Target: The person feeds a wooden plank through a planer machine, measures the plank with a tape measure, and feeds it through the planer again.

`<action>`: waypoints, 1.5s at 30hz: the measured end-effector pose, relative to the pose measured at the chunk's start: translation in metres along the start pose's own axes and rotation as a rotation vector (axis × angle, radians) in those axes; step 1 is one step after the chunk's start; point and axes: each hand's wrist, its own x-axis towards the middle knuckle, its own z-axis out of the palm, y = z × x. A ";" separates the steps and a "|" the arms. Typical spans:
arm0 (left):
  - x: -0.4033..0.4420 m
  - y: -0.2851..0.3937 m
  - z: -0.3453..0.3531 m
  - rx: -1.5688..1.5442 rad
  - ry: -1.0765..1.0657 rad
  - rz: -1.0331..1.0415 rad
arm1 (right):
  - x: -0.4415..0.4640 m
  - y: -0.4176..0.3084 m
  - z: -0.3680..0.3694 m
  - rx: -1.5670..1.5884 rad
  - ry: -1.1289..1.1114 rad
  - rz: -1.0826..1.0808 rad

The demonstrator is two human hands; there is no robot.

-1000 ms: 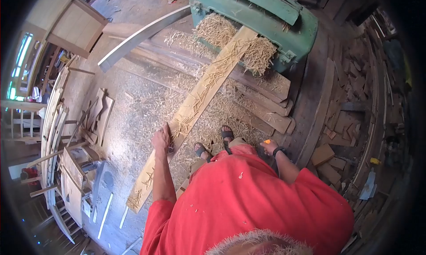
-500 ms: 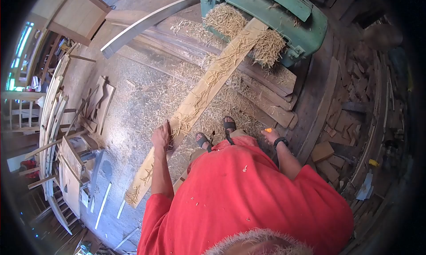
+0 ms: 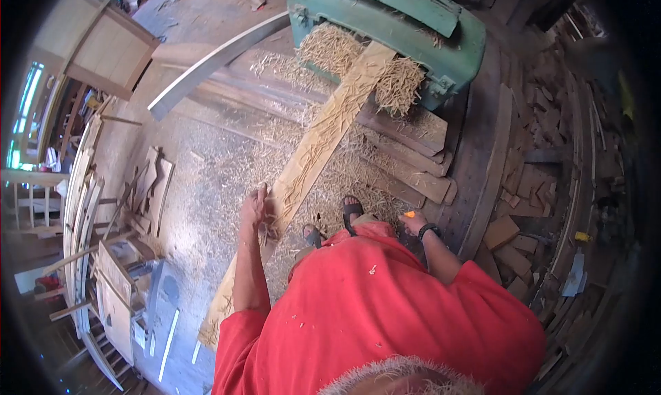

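A long wooden board (image 3: pixel 329 128), strewn with shavings, slopes from the outlet of a green planer (image 3: pixel 385 27) down past my left side. My left hand (image 3: pixel 255 208) grips the board's left edge about midway along, fingers curled at its rim. The board's near end lies partly behind my left arm and red shirt. My right hand (image 3: pixel 414 222) hangs near my right hip, closed around a small orange object (image 3: pixel 410 215) whose kind I cannot make out. Heaps of curly shavings (image 3: pixel 330 49) bulge from the planer on both sides of the board.
A curved timber piece (image 3: pixel 213 61) reaches left from the planer. Planks (image 3: pixel 413 175) lie on the floor below the outlet, under scattered shavings. Wood offcuts (image 3: pixel 513 247) are piled to my right. Curved slats and chair-like frames (image 3: pixel 86 202) stand at the left, near a panelled cabinet (image 3: pixel 113 51).
The view has shifted slightly, with the planer now higher and further left. My left hand keeps its hold on the board, and my right hand still has the orange object.
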 end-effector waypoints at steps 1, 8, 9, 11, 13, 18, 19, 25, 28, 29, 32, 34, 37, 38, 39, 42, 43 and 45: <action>0.010 0.008 0.006 0.067 -0.039 0.032 | -0.001 -0.001 0.000 0.002 0.004 -0.002; 0.029 0.019 0.028 0.251 -0.108 0.225 | -0.016 -0.001 -0.006 0.106 -0.007 -0.002; 0.028 0.020 0.024 0.252 -0.181 0.087 | -0.017 0.002 -0.006 0.070 0.014 0.006; 0.023 0.020 0.020 0.250 -0.254 -0.060 | -0.021 0.008 -0.004 0.027 0.029 0.018; 0.013 0.019 0.017 0.332 -0.162 0.082 | -0.018 0.016 -0.004 -0.059 0.013 0.071; -0.006 0.012 0.010 0.327 -0.110 0.141 | -0.014 0.022 -0.004 -0.100 0.018 0.058; -0.004 0.009 0.010 0.331 -0.115 0.058 | -0.011 0.022 -0.005 -0.091 0.017 0.063; -0.019 0.000 0.001 0.367 -0.112 -0.004 | -0.002 0.002 -0.013 0.019 -0.031 0.016; -0.031 -0.003 -0.004 0.379 -0.101 0.082 | 0.003 -0.007 -0.012 0.051 -0.056 0.026; -0.032 -0.006 -0.004 0.363 -0.076 0.049 | 0.003 -0.008 -0.011 0.047 -0.060 0.029; -0.033 -0.017 -0.006 0.335 -0.063 -0.011 | -0.008 -0.020 -0.008 0.069 -0.048 0.011; -0.038 -0.023 -0.008 0.323 -0.079 -0.039 | -0.005 -0.015 -0.006 0.039 -0.043 0.015; -0.041 -0.032 -0.011 0.355 -0.064 -0.073 | 0.000 -0.005 -0.005 0.053 -0.060 0.025; -0.042 -0.035 -0.011 0.355 -0.065 -0.077 | 0.003 -0.002 -0.006 0.050 -0.062 0.027; -0.044 -0.038 -0.012 0.344 -0.056 -0.069 | 0.003 -0.001 -0.008 0.049 -0.087 0.039; -0.048 -0.048 -0.016 0.316 -0.078 -0.075 | -0.001 0.001 -0.011 0.055 -0.097 0.040; -0.050 -0.051 -0.018 0.299 -0.106 -0.087 | -0.004 -0.002 -0.011 0.064 -0.080 0.026; -0.053 -0.055 -0.021 0.312 -0.120 -0.086 | -0.006 -0.003 -0.012 0.058 -0.072 0.034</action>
